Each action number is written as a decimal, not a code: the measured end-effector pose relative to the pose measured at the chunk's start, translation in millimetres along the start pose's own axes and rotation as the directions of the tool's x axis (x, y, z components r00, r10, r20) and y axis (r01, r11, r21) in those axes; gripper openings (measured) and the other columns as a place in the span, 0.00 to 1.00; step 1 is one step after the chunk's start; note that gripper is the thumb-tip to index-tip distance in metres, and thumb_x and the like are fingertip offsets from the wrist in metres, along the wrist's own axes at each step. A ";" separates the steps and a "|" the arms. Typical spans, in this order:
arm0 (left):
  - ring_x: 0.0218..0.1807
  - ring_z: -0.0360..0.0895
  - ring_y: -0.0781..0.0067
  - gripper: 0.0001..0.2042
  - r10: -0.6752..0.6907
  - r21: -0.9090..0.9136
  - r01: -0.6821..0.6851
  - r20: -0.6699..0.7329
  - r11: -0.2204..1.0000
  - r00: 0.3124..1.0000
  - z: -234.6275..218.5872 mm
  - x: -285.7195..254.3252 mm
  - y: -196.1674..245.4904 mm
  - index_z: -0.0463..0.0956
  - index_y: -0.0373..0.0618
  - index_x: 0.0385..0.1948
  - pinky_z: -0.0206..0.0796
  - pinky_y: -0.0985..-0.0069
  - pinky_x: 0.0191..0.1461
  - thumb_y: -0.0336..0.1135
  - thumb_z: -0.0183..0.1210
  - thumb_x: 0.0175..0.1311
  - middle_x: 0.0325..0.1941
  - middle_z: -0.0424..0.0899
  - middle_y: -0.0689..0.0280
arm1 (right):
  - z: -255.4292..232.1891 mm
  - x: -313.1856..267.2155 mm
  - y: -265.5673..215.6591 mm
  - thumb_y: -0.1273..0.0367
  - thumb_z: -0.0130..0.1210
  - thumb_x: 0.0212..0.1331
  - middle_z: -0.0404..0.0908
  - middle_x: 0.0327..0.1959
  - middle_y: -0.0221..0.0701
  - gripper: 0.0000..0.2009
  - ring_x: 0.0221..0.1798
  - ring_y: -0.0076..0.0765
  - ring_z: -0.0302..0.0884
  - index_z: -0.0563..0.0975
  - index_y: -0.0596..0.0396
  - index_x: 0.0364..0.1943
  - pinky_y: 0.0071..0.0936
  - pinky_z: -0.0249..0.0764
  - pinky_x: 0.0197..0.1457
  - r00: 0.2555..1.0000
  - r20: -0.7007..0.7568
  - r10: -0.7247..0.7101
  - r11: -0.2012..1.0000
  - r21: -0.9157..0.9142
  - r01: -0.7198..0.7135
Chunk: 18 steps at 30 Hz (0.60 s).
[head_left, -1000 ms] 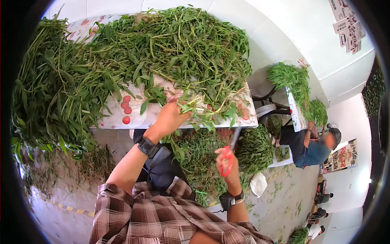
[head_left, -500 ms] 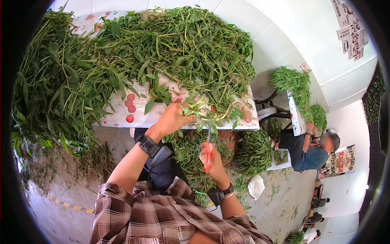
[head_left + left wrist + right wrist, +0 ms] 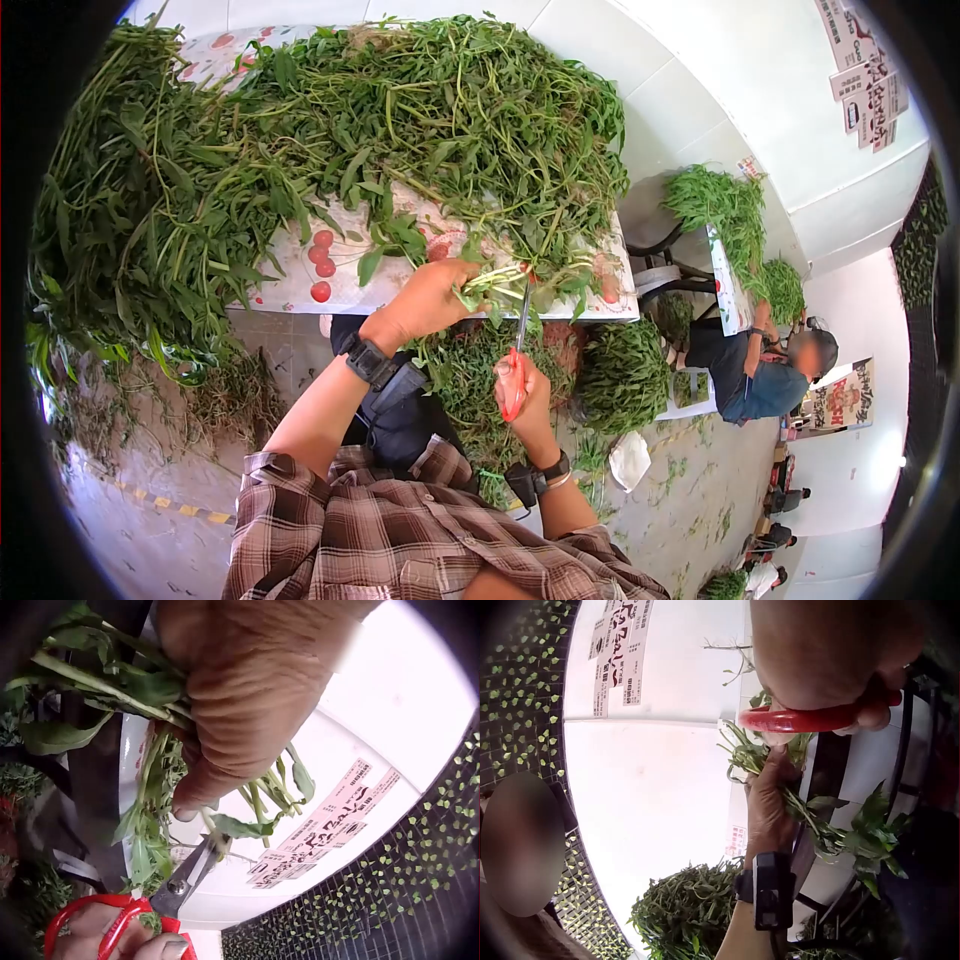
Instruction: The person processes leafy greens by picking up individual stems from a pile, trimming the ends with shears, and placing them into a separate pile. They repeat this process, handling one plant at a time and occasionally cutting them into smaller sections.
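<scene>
The left hand (image 3: 428, 296) grips a small bunch of green stems (image 3: 492, 284) just above the table's front edge. In the left wrist view the left hand (image 3: 251, 690) has its thumb pressed on the stems, and the scissor blades (image 3: 187, 879) meet a cut end beside the thumb tip. The right hand (image 3: 530, 402) holds red-handled scissors (image 3: 514, 385), blades pointing up at the stem ends. Red loops (image 3: 114, 930) circle its fingers. In the right wrist view the right hand (image 3: 832, 652) covers the blades, and one red handle (image 3: 802, 718) shows.
A large heap of leafy stems (image 3: 430, 120) lies on the cherry-print table (image 3: 345, 270). Below its front edge are more cut greens (image 3: 480, 390) and a bundle (image 3: 625, 370). A person (image 3: 765, 370) works at another table on the right; a white bag (image 3: 630, 461) lies on the floor.
The right hand has moved left and in toward the left hand, bringing the scissor blades up to the stems. The left hand has shifted slightly right, still gripping the bunch.
</scene>
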<state>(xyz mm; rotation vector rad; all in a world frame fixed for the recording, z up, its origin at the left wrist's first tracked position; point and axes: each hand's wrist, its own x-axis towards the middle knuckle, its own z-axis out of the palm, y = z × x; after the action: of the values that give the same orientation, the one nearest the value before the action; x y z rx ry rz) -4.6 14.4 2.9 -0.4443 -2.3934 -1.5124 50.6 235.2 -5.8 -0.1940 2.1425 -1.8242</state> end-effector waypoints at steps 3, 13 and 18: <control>0.39 0.75 0.55 0.15 -0.034 -0.070 0.033 -0.010 0.997 0.999 -0.9 -0.3 4.9 0.75 0.39 0.39 0.67 0.69 0.45 0.32 0.64 0.50 0.35 0.78 0.56 | -0.4 0.6 -0.6 0.67 0.52 0.62 0.63 0.17 0.16 0.06 0.17 0.11 0.57 0.71 0.54 0.32 0.13 0.53 0.20 0.999 -0.021 -0.032 0.998 0.049 0.033; 0.41 0.74 0.57 0.11 -0.018 -0.184 -0.021 -0.211 0.983 0.977 1.3 -8.7 4.9 0.77 0.40 0.39 0.67 0.70 0.49 0.28 0.60 0.53 0.39 0.78 0.57 | -14.3 40.1 -52.3 0.76 0.53 0.59 0.69 0.23 0.21 0.04 0.17 0.12 0.61 0.72 0.59 0.37 0.12 0.57 0.18 0.897 -0.223 -0.382 0.924 -0.091 0.371; 0.37 0.74 0.60 0.10 -0.036 -0.174 0.015 -0.120 0.985 0.992 -3.5 -6.4 6.7 0.77 0.41 0.36 0.67 0.71 0.43 0.28 0.62 0.51 0.36 0.77 0.59 | -16.8 56.0 -72.1 0.74 0.52 0.61 0.67 0.20 0.21 0.06 0.17 0.12 0.62 0.73 0.60 0.39 0.13 0.57 0.17 0.841 -0.306 -0.446 0.891 -0.057 0.451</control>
<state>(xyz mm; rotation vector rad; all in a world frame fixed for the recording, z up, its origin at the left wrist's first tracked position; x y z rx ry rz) 4.1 13.3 7.4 -0.3463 -2.1926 -1.7145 -14.8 221.1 58.5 -0.4694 2.4517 -2.2626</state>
